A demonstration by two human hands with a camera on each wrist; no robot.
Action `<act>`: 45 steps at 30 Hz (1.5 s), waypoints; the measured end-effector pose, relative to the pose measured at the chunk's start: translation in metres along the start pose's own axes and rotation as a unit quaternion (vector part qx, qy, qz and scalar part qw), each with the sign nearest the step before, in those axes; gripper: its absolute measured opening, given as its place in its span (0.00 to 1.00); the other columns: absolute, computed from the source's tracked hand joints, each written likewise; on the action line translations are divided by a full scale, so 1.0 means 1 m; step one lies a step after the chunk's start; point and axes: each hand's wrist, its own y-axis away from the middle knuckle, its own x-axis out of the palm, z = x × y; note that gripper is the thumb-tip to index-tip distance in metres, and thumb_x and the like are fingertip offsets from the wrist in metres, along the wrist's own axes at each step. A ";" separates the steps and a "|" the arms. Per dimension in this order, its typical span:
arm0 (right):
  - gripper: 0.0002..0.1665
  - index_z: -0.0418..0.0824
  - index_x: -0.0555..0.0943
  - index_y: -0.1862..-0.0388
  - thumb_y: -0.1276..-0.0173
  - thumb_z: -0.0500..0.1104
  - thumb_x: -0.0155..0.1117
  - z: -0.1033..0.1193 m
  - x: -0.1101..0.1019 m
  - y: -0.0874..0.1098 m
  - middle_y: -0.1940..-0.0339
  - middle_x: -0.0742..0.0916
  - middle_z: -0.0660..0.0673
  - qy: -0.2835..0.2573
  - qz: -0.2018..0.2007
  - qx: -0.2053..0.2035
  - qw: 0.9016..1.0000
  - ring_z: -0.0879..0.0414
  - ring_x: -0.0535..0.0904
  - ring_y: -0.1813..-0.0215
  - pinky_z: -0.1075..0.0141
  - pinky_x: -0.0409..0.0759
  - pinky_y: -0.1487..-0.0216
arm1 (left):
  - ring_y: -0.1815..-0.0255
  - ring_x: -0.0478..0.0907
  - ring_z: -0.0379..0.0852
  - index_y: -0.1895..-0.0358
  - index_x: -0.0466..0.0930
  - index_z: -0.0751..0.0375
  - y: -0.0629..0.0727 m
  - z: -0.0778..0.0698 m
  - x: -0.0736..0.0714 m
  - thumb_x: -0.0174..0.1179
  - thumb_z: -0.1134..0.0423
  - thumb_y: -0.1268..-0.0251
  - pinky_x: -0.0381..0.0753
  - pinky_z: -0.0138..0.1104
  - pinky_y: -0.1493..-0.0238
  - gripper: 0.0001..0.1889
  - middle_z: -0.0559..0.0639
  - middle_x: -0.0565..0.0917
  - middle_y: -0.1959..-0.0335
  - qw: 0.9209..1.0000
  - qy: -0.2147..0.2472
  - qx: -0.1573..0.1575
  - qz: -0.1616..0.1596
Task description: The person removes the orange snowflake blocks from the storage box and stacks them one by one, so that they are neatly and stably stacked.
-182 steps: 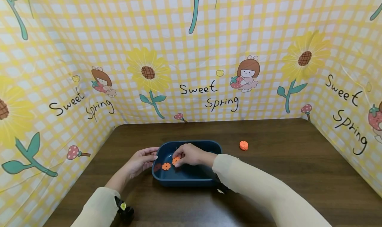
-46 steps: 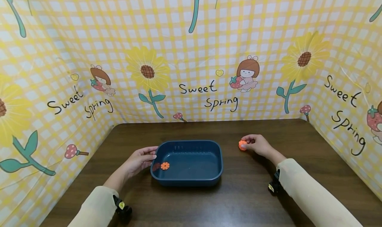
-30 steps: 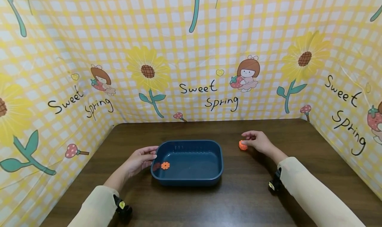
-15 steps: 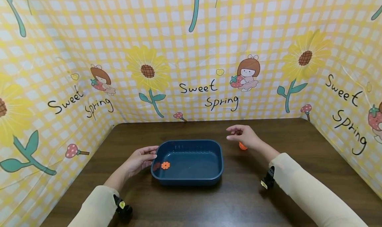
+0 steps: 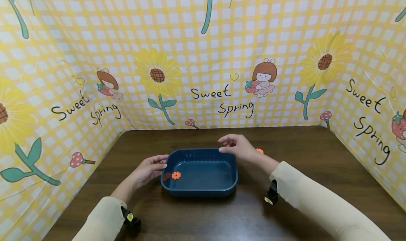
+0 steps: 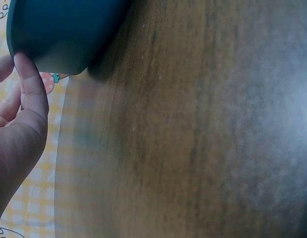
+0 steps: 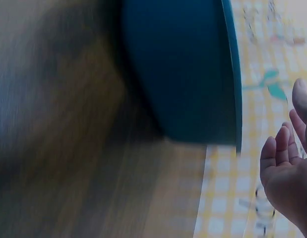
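Note:
A dark blue rectangular tub [image 5: 203, 191] stands on the table in the head view. Near its left end lies one orange flower-shaped disc [image 5: 176, 175] with a notched edge, its reddish reflection on the wall beside it. My left hand [image 5: 152, 170] pinches the left rim between thumb and fingers, as the left wrist view of the tub [image 6: 69, 34] also shows. Over the far right rim hovers my right hand [image 5: 238, 147], thumb and fingertips apart, with nothing seen between them. Behind that wrist, a stack of orange discs [image 5: 260, 150] is mostly hidden.
The brown wooden table [image 5: 203, 220] is closed in on three sides by a yellow checked cloth [image 5: 203, 57] with printed sunflowers. Black wrist cameras hang from both sleeves, the left camera [image 5: 133, 225] low over the table.
My right hand placed an orange disc from the tub on the stack at right, let go, and has moved left to the tub's far right corner. The left hand stays on the rim.

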 end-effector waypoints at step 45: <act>0.19 0.39 0.83 0.50 0.40 0.40 0.74 0.021 0.148 -0.038 0.55 0.83 0.42 -0.027 0.112 0.083 0.990 0.56 0.75 0.62 0.68 0.77 0.63 | 0.56 0.80 0.44 0.31 0.61 0.74 -0.005 0.007 -0.004 0.56 0.68 0.29 0.80 0.36 0.50 0.28 0.55 0.79 0.52 0.999 0.016 0.027 0.028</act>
